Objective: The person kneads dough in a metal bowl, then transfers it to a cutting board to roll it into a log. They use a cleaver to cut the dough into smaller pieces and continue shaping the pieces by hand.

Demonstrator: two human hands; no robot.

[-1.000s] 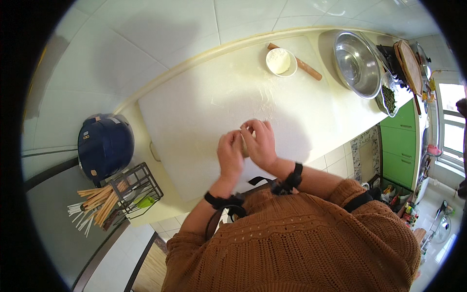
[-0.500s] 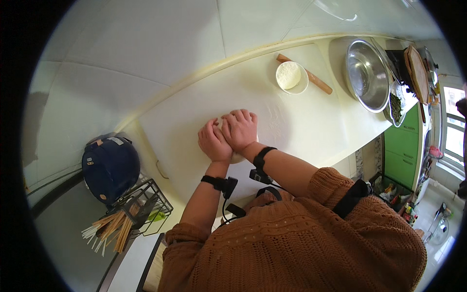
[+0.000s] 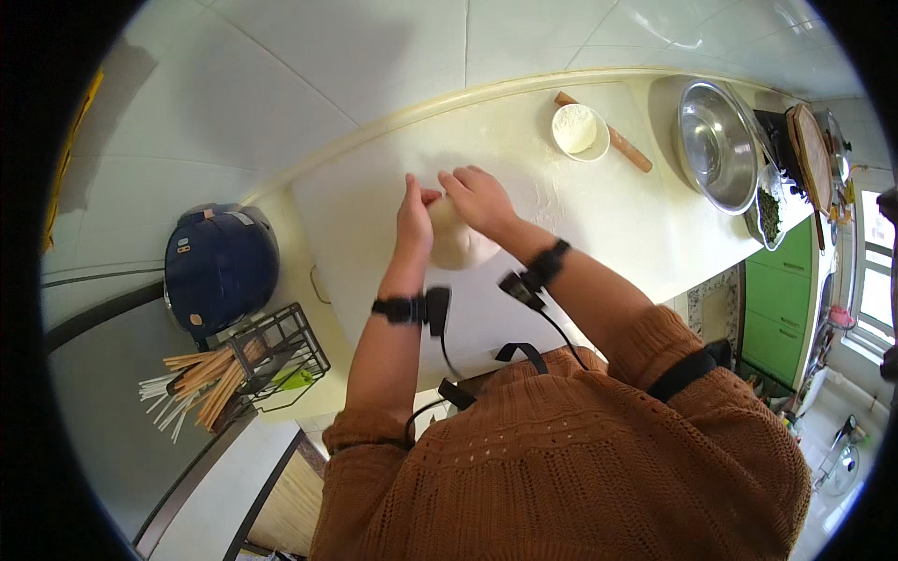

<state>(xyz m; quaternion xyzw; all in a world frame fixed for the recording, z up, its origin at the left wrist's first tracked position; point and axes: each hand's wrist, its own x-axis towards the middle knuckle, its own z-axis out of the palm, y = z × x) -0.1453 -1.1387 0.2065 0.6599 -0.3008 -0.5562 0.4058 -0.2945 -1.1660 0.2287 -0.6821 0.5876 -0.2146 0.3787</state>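
A rounded lump of pale dough point(image 3: 460, 247) rests on the white work board point(image 3: 599, 224). My left hand point(image 3: 416, 220) stands on edge along its left side, thumb toward the dough. Across its upper right side lies my right hand point(image 3: 479, 200), palm down with the fingers curving over the far edge. Between them the hands cup the dough, whose near side shows. Some fingertips and the dough's far side are hidden.
At the far right a white bowl of flour point(image 3: 578, 133) stands against a wooden rolling pin point(image 3: 629, 150). Beyond are a steel basin point(image 3: 716, 148) and a bag of dark green leaves point(image 3: 769, 217). At left, a dark blue appliance point(image 3: 223, 266) and a chopstick rack point(image 3: 285, 351) stand beside the board.
My hands were side by side, pressing down on top of the dough. They have parted to its sides, so more of it shows. The whole view has also shifted slightly.
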